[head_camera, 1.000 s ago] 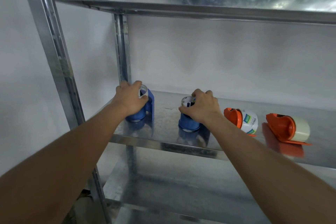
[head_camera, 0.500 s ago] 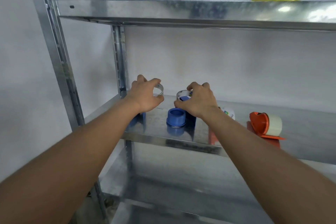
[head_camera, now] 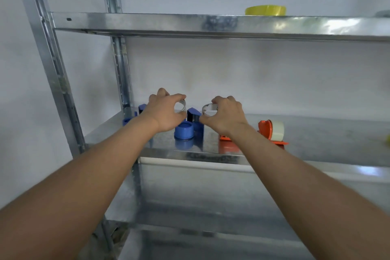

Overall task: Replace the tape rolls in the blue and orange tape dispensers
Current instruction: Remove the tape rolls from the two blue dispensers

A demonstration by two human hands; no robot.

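Note:
Two blue tape dispensers stand on the metal shelf point(head_camera: 316, 133): one point(head_camera: 130, 117) at the far left behind my left wrist, the other point(head_camera: 186, 128) between my hands. My left hand point(head_camera: 166, 112) holds a thin, nearly spent tape ring point(head_camera: 183, 105) above the shelf. My right hand point(head_camera: 223, 115) holds a second such ring point(head_camera: 209, 110) a little above the middle blue dispenser. One orange dispenser point(head_camera: 272, 131) with a pale tape roll sits to the right. Another orange dispenser point(head_camera: 224, 138) is mostly hidden under my right wrist.
A yellow tape roll point(head_camera: 265, 10) lies on the upper shelf point(head_camera: 168, 22). Metal uprights point(head_camera: 52, 65) frame the left side. A small yellow thing point(head_camera: 387, 140) shows at the right edge. A lower shelf point(head_camera: 211, 207) lies below, with a white wall behind.
Both hands have lifted the spent tape rings off the two blue dispensers and raised them above the shelf. The view has tilted upward.

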